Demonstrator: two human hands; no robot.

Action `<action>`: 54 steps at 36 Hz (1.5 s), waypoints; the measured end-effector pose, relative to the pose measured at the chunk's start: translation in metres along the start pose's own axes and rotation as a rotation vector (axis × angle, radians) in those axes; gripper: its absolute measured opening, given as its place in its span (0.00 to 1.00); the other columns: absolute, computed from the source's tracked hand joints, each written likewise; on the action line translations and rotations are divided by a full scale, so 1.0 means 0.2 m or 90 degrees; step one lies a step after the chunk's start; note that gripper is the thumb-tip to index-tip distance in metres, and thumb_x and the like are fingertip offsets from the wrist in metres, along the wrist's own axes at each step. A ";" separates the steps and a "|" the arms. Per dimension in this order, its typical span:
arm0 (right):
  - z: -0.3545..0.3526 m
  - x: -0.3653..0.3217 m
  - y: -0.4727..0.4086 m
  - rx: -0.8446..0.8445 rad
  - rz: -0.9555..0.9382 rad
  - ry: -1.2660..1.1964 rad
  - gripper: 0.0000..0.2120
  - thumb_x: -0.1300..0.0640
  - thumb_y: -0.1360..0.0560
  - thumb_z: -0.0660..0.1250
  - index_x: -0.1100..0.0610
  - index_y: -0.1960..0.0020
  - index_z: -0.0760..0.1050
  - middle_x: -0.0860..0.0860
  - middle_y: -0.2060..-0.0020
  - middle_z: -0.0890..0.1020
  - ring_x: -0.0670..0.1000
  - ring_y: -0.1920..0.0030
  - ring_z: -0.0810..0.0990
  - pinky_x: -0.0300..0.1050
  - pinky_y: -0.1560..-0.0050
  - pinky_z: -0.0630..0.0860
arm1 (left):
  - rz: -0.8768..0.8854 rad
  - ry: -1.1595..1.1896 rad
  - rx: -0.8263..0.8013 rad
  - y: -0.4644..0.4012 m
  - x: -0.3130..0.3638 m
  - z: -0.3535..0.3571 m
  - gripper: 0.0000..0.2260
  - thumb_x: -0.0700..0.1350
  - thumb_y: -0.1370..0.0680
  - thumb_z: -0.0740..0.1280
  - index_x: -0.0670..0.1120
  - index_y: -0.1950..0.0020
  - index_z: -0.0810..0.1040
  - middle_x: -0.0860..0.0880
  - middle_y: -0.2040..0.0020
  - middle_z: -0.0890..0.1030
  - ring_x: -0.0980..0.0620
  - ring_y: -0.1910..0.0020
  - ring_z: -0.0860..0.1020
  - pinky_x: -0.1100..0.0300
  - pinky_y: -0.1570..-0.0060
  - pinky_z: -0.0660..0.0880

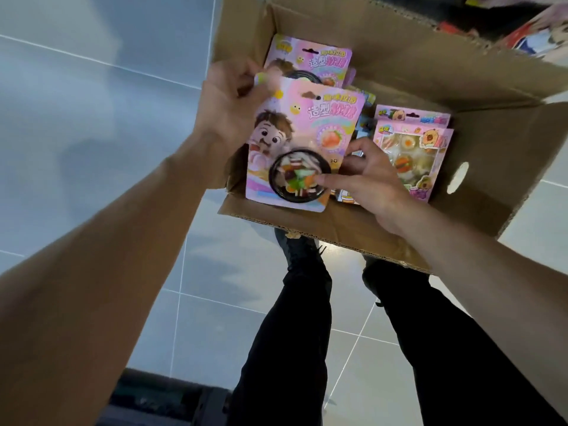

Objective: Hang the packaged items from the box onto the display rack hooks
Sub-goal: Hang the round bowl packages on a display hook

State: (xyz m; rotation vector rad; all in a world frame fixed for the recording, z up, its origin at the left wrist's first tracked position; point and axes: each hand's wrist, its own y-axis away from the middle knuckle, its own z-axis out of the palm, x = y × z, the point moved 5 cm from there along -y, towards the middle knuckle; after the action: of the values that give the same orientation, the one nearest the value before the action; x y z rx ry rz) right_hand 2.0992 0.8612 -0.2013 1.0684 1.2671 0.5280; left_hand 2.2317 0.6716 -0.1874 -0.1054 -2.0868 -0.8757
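Pale grey floor tiles (92, 124) are filling the view around an open cardboard box (415, 72) that is standing on the floor in front of the person's dark-trousered legs (292, 333). Both hands are working over the box's near-left corner, lifting out a pink carded package (295, 124) with a cartoon face and a round black bowl blister. The left hand (227, 99) is pinching the card's top-left corner, fingers closed on it near the hang hole, while the right hand (365, 176) is clamping the lower right edge, thumb lying across the front beside the bowl. A second matching package (316, 61) is leaning just behind it against the box's left wall, and other pink packs with food shapes (412, 149) are lying stacked toward the right wall. This looks like the picking step: one item is being taken from the box, not yet hung. No rack or hooks are showing here, so the next move probably calls for raising the card clear of the flaps, turning toward the display, and lining the top slot with a free hook.
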 end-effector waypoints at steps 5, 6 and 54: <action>-0.08 0.01 -0.01 0.022 0.022 0.001 0.23 0.59 0.33 0.81 0.54 0.46 0.71 0.54 0.49 0.85 0.52 0.50 0.84 0.40 0.59 0.79 | -0.128 0.010 0.048 -0.15 -0.16 0.12 0.18 0.63 0.27 0.61 0.50 0.63 0.78 0.48 0.64 0.80 0.46 0.64 0.78 0.56 0.58 0.76; -0.12 0.01 -0.02 0.035 0.025 -0.016 0.20 0.61 0.32 0.80 0.54 0.47 0.73 0.52 0.51 0.85 0.50 0.52 0.84 0.38 0.62 0.78 | -0.143 0.004 0.071 -0.21 -0.24 0.14 0.24 0.67 0.32 0.58 0.49 0.58 0.81 0.46 0.58 0.84 0.43 0.58 0.82 0.50 0.51 0.79; -0.34 -0.64 0.88 0.049 -0.088 -0.147 0.20 0.64 0.27 0.75 0.55 0.37 0.80 0.50 0.49 0.87 0.49 0.46 0.85 0.40 0.54 0.77 | -0.111 0.034 -0.147 0.47 0.86 -0.38 0.20 0.27 0.33 0.76 0.43 0.44 0.80 0.54 0.58 0.85 0.62 0.62 0.82 0.67 0.63 0.77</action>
State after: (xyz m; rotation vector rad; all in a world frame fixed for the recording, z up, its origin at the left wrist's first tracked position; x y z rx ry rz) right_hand 2.0405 0.8593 0.0194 1.0635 1.1535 0.2442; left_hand 2.2087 0.6561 0.0219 -0.0214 -1.9607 -1.2115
